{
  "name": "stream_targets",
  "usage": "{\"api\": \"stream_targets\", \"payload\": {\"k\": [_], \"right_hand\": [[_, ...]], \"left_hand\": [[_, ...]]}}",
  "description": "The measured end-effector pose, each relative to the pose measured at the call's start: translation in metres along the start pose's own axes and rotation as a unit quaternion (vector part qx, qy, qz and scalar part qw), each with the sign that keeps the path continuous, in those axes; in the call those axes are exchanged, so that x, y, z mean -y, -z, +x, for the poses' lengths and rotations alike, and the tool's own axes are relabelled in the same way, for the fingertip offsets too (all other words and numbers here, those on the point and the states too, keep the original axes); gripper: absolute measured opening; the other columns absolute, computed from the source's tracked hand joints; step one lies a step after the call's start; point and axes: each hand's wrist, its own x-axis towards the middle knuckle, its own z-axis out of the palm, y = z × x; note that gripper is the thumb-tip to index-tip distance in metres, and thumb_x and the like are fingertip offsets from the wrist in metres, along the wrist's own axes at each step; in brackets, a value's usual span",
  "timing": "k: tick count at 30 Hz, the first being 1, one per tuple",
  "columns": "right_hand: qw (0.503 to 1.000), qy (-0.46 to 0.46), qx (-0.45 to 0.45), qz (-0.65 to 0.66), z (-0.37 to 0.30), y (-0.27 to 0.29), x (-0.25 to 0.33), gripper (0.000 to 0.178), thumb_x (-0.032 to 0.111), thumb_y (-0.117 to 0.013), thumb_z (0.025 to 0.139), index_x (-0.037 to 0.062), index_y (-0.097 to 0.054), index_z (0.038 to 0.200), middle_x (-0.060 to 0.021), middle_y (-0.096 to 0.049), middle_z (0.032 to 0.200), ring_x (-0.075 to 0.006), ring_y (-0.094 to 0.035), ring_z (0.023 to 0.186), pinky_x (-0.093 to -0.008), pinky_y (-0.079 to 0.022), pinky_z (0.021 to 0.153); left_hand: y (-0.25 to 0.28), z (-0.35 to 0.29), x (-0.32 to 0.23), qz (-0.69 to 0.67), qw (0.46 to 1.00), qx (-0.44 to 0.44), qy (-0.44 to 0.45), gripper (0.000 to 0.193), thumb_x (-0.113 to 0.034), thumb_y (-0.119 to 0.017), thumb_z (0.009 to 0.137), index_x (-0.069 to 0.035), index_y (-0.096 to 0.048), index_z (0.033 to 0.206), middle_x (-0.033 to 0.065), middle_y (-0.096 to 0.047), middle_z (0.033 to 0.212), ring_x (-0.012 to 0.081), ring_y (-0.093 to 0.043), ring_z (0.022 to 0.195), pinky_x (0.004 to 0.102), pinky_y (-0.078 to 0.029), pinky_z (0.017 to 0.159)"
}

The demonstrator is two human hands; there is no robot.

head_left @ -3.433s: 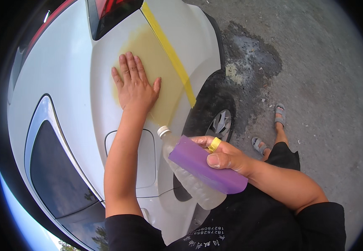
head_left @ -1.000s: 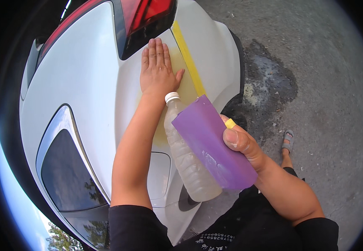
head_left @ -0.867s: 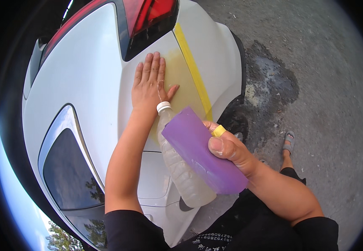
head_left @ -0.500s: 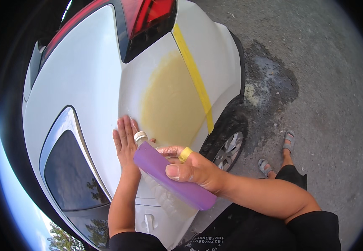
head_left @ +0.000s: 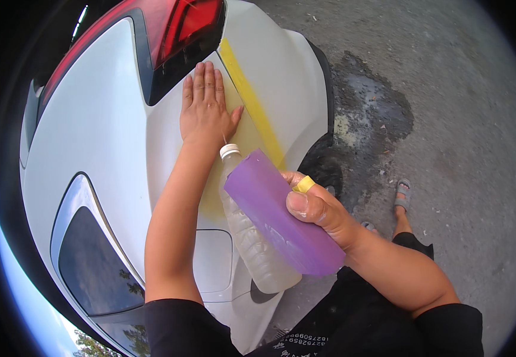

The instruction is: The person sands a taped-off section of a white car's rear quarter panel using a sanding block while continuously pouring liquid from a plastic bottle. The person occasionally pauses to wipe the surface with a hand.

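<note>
My left hand (head_left: 207,113) lies flat on the white car's rear side panel (head_left: 168,128), just below the red tail light (head_left: 189,35). Its fingers are stretched out and point toward the lamp. My right hand (head_left: 323,211), with yellow tape round one finger, grips a clear plastic bottle (head_left: 255,250) together with a stiff-looking purple sheet (head_left: 278,217) that covers part of it. The tilted bottle has a white cap (head_left: 229,150), and a thin stream of liquid seems to leave it toward my left wrist. A yellowish patch (head_left: 213,205) on the panel is mostly hidden behind my left forearm and the bottle.
Yellow masking tape (head_left: 252,107) runs along the panel seam from the tail light. The rear wheel (head_left: 323,166) is partly hidden by my right hand. A wet stain (head_left: 377,101) marks the grey ground beside the bumper. My sandalled foot (head_left: 403,193) stands at the right.
My left hand has slid up the panel from the patch's lower left edge to near the tail light. The bottle and purple sheet have moved right, showing more of the bottle.
</note>
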Motion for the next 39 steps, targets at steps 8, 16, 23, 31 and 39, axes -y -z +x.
{"api": "stream_targets", "payload": {"k": [8, 16, 23, 31, 39], "right_hand": [[0.999, -0.023, -0.025, -0.033, -0.013, 0.025, 0.001, 0.076, 0.04, -0.076, 0.088, -0.0033, -0.04, 0.139, -0.0114, -0.059, 0.122, -0.0122, -0.061, 0.107, -0.0289, -0.051, 0.093], [1.0, -0.013, -0.004, -0.02, -0.01, 0.029, -0.004, 0.08, 0.04, -0.076, 0.089, -0.0029, -0.035, 0.142, -0.0116, -0.058, 0.126, -0.0135, -0.06, 0.111, -0.03, -0.05, 0.097], [0.999, -0.03, 0.0, -0.011, -0.023, 0.043, -0.001, 0.079, 0.037, -0.077, 0.089, -0.0037, -0.035, 0.143, -0.0118, -0.058, 0.13, -0.0148, -0.06, 0.115, -0.0322, -0.049, 0.1], [0.995, -0.081, -0.055, -0.034, -0.054, 0.069, -0.043, 0.078, 0.039, -0.071, 0.091, -0.0039, -0.035, 0.145, -0.0139, -0.058, 0.131, -0.0172, -0.059, 0.117, -0.0353, -0.049, 0.102], [0.993, -0.073, -0.07, -0.053, -0.075, 0.078, -0.098, 0.073, 0.039, -0.069, 0.093, -0.0028, -0.039, 0.145, -0.0129, -0.059, 0.13, -0.0162, -0.059, 0.115, -0.0336, -0.049, 0.099]], "left_hand": [[-0.017, -0.061, -0.053, 0.01, 0.987, 0.089, -0.133, 0.089, -0.057, -0.052, 0.096, -0.003, -0.022, 0.16, 0.0117, -0.016, 0.169, 0.0267, -0.008, 0.157, 0.0448, -0.004, 0.128], [-0.013, -0.029, -0.03, -0.03, 0.997, -0.002, -0.076, 0.082, -0.056, -0.05, 0.096, -0.008, -0.029, 0.159, 0.0028, -0.025, 0.167, 0.0187, -0.014, 0.156, 0.048, -0.005, 0.127], [-0.006, -0.013, -0.039, 0.03, 0.997, 0.042, -0.053, 0.082, -0.057, -0.042, 0.099, -0.006, -0.024, 0.16, 0.0104, -0.017, 0.169, 0.0256, -0.009, 0.157, 0.0478, -0.003, 0.127], [-0.036, -0.124, -0.09, 0.069, 0.967, 0.118, -0.217, 0.083, -0.058, -0.039, 0.101, -0.004, -0.02, 0.161, 0.0135, -0.013, 0.169, 0.0299, -0.004, 0.157, 0.0467, 0.0, 0.127], [-0.05, -0.189, -0.094, 0.111, 0.95, 0.071, -0.284, 0.073, -0.041, -0.039, 0.1, -0.003, -0.023, 0.159, 0.0109, -0.017, 0.169, 0.0277, -0.009, 0.157, 0.0451, -0.004, 0.127]]}}
